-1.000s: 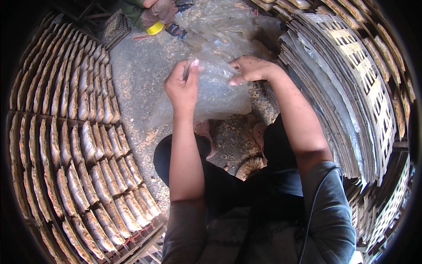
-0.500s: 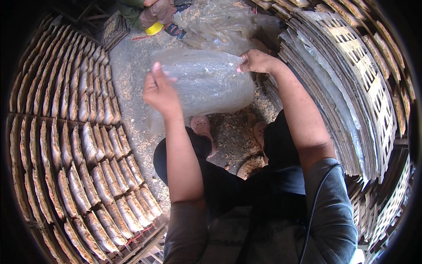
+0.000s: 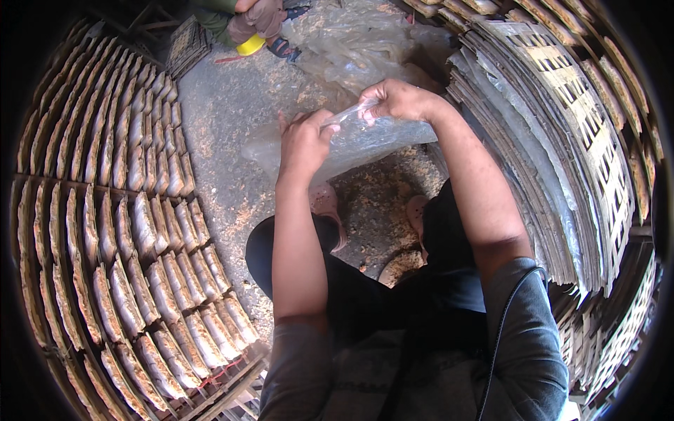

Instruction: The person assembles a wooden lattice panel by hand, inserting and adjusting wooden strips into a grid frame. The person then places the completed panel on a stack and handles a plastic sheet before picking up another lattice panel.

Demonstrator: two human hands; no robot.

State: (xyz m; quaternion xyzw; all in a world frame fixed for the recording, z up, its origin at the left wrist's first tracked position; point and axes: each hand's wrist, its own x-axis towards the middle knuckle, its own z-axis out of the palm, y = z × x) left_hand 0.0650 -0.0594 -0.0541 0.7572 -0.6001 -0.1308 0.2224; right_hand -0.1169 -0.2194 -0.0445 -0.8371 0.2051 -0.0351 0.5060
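A clear plastic sheet (image 3: 344, 149) hangs between my two hands above the floor, in front of my knees. With fingers closed, my left hand (image 3: 306, 140) grips its upper edge near the middle. A short distance to the right, my right hand (image 3: 397, 100) pinches the same edge between thumb and fingers. The edge is pulled fairly taut between them, while the rest droops below and to both sides. Part of the sheet is hidden behind my left hand and wrist.
Racks of crumb-filled trays (image 3: 133, 231) line my left. To my right stands a tall stack of woven panels (image 3: 569, 119) with plastic between them. Crumpled plastic sheeting (image 3: 351, 42) lies ahead, beside another person's legs (image 3: 260, 19) and a yellow object (image 3: 250, 46). Crumbs litter the floor (image 3: 217, 98).
My left hand has moved right, toward my right hand, and now grips the edge. My right hand has shifted slightly left. The sheet, spread broad before, has dropped and gathered.
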